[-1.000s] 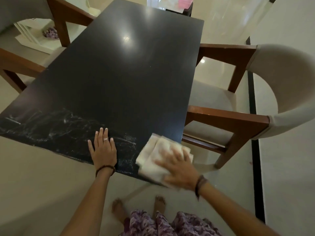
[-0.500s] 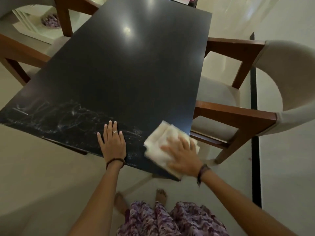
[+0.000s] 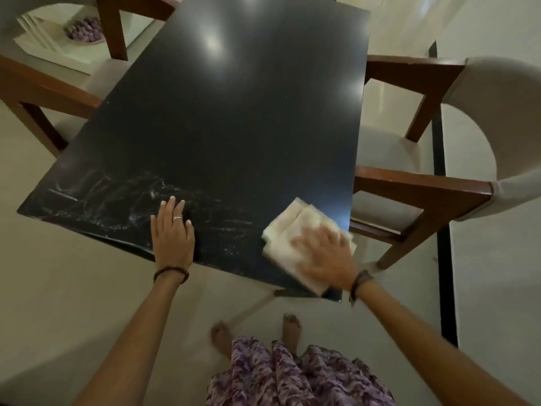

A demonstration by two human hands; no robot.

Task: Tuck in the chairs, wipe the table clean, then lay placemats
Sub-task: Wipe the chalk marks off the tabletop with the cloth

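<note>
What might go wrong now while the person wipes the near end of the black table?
The folded white cloth under the right hand overhangs the black table corner and may slip off. The left hand rests flat on the whitish smears, possibly spreading them.

Dim; tabletop (image 3: 228, 118) glare, wide-angle distortion

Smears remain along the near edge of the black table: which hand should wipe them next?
Right. The right hand already presses the folded white cloth on the black table; the left hand lies flat, clothless, among the white smears.
</note>
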